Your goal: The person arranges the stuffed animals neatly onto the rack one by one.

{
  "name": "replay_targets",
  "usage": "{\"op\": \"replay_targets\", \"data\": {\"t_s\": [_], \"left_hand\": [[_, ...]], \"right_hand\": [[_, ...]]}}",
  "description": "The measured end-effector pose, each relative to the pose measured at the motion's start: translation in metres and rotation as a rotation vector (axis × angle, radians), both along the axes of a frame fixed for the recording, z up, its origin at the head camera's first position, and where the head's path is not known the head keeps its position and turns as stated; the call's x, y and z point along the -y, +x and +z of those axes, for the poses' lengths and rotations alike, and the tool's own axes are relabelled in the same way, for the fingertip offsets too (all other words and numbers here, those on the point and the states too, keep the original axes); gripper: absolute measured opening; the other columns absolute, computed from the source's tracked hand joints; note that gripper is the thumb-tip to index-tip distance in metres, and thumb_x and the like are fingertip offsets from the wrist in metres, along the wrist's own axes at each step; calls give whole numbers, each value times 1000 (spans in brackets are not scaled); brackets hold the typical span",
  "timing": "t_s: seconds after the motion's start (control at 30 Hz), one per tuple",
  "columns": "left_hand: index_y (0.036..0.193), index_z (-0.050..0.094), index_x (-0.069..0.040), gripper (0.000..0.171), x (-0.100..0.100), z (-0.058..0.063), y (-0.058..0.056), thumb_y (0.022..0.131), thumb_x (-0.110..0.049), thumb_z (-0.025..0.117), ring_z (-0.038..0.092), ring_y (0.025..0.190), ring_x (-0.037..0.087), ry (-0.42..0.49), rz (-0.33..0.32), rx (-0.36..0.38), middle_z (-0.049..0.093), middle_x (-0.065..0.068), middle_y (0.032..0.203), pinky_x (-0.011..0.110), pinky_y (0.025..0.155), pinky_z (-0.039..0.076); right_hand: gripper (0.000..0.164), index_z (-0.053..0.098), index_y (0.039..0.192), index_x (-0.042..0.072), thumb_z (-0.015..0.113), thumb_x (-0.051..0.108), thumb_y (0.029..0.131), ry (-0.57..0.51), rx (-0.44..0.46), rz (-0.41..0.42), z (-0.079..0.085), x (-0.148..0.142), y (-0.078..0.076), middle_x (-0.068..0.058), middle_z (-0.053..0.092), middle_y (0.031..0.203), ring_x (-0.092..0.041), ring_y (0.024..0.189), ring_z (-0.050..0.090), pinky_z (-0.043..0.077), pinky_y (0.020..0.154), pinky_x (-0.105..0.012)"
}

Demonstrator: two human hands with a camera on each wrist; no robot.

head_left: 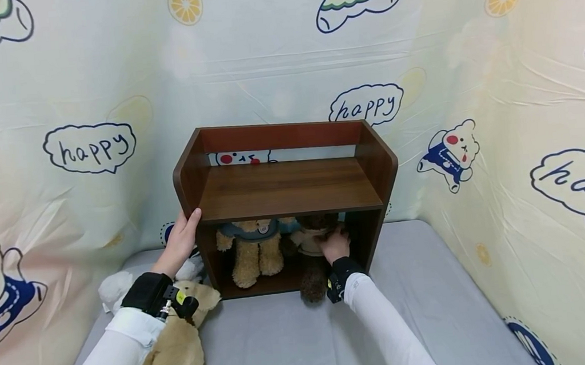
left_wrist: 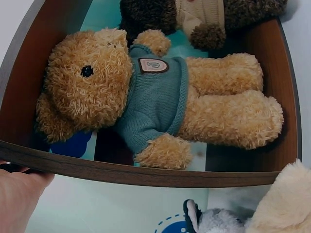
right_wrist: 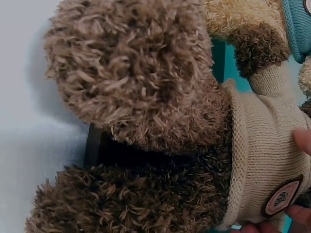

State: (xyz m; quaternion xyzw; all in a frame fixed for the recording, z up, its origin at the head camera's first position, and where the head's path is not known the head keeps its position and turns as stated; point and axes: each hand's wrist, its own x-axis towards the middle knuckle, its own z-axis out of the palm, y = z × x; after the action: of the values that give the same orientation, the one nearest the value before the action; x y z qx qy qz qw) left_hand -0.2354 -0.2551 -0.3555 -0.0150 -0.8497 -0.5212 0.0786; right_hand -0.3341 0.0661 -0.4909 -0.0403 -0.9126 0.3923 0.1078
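A brown wooden shelf unit [head_left: 288, 188] stands upright on the bed-like grey surface. My left hand [head_left: 177, 240] grips the edge of its left side panel, also visible at the left of the left wrist view. In the lower compartment sits a light brown teddy bear [left_wrist: 92, 80] in a blue-green sweater. Beside it is a dark brown teddy bear [right_wrist: 131, 73] in a beige knit sweater [right_wrist: 265, 145], its legs reaching past the shelf's front edge. My right hand [head_left: 336, 244] holds this bear at the sweater; only some fingertips [right_wrist: 301, 213] show in the right wrist view.
A cream plush toy [head_left: 174, 355] lies at the front left, under my left forearm. Grey and white plush toys [head_left: 117, 288] lie left of the shelf. Patterned curtains [head_left: 261, 53] hang behind and at both sides. The grey sheet [head_left: 279, 344] extends in front.
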Motion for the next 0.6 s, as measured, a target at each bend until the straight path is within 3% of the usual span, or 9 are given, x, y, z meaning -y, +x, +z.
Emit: {"op": "replay_targets", "data": {"t_s": [0.27,0.4,0.53,0.6], "left_hand": [[146,-7,-9,67,0,0,0,98,-44,25,4,135,42,8,-5,-12,-2,20,151,66,101,7],[146,-7,-9,67,0,0,0,98,-43,25,4,135,42,11,-6,-16,-2,20,150,66,101,7],[146,-7,-9,67,1,0,1,98,-43,25,4,135,42,12,-8,-17,-2,20,151,66,101,7],[146,-7,-9,67,1,1,1,98,-44,25,4,135,42,10,-7,-15,-1,20,151,65,101,7]], "right_hand": [[74,40,126,-14,65,40,82,96,4,48,-2,-5,-4,-34,44,119,-47,108,43,37,91,-53],[66,49,118,-15,64,39,82,142,-32,86,1,-10,-4,-31,51,116,-46,105,46,38,89,-54],[53,60,102,-12,63,38,83,159,-52,118,6,-12,0,-28,53,116,-45,104,48,39,88,-53],[45,64,88,-8,62,37,84,167,-58,139,8,-13,3,-26,55,112,-42,99,51,42,85,-51]]}}
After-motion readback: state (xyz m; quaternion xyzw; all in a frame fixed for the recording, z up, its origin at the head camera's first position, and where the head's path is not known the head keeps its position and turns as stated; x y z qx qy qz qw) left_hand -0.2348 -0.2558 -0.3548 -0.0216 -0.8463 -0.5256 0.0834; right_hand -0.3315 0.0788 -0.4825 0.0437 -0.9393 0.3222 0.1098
